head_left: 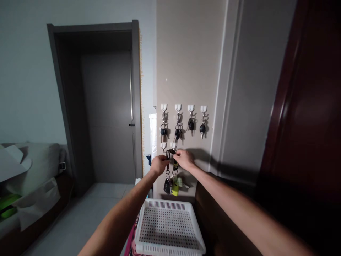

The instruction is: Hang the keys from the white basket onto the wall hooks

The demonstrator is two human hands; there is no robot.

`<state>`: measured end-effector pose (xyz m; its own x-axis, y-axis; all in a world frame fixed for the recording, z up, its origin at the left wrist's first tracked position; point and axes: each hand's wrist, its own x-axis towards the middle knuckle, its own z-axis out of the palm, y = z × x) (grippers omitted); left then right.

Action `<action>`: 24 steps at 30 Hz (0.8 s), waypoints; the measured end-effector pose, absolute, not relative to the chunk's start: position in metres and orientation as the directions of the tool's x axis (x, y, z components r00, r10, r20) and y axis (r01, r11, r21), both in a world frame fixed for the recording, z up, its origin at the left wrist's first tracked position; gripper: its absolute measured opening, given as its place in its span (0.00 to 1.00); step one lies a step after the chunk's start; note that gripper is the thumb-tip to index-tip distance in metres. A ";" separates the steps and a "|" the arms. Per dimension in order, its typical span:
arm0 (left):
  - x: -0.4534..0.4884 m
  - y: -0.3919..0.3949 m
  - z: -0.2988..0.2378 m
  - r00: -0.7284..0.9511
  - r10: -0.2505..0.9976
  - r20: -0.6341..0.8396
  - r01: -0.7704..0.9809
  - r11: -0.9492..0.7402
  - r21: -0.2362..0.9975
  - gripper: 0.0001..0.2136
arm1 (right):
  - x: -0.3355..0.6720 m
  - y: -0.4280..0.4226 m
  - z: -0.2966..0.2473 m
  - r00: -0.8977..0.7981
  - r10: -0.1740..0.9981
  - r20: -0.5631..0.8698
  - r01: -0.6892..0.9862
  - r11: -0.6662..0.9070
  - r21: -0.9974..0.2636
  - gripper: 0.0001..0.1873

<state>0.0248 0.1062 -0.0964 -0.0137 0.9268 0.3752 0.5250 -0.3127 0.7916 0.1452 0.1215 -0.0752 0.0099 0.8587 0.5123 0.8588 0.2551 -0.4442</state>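
Observation:
My left hand (158,165) is closed on a keychain with a dark clip, and a black car key (167,186) dangles below it. Close beside it, my right hand (185,159) pinches the top of another keychain, a black strap with yellow print (175,165). From that strap hang a yellow-green tag (175,190) and a pale green piece (179,182). Two lower white hooks, a left one (163,145) and a right one (173,145), sit on the wall just above my hands. Whether either keychain touches its hook, I cannot tell.
Above, a row of several white hooks (191,108) carries bunches of black-headed keys (203,128). Below my hands lies a white perforated plastic basket (195,227). A grey door (109,92) is at left, beside a sofa (45,160); a dark red panel (306,106) stands at right.

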 end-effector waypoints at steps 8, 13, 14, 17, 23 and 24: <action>0.022 0.090 -0.090 0.064 0.924 0.378 0.473 -0.361 0.803 0.06 | 0.144 0.106 -0.079 -0.089 0.857 0.508 0.776 0.380 -0.504 0.10; 0.016 0.077 -0.097 0.265 0.935 0.238 0.513 -0.345 0.786 0.06 | 0.156 0.098 -0.095 -0.295 0.903 0.313 0.646 0.430 -0.631 0.10; 0.015 0.076 -0.097 0.291 0.937 0.194 0.542 -0.328 0.773 0.08 | 0.159 0.098 -0.096 -0.340 0.904 0.260 0.633 0.424 -0.647 0.10; 0.013 0.085 -0.081 0.229 0.950 0.211 0.598 -0.308 0.740 0.13 | 0.164 0.109 -0.079 -0.268 0.903 0.337 0.585 0.430 -0.687 0.13; 0.016 0.127 -0.014 -0.305 0.814 0.494 0.582 -0.252 0.774 0.16 | 0.156 0.146 0.000 0.251 0.658 0.710 0.659 0.421 -0.623 0.18; 0.019 0.132 -0.007 -0.340 0.799 0.496 0.577 -0.239 0.781 0.15 | 0.153 0.149 0.007 0.259 0.657 0.708 0.689 0.389 -0.612 0.17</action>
<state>0.0189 0.1323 -0.0072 -0.3404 0.7987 0.4962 0.5769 -0.2393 0.7810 0.1531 0.1494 0.0074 0.2588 0.6566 0.7085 0.6886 0.3889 -0.6120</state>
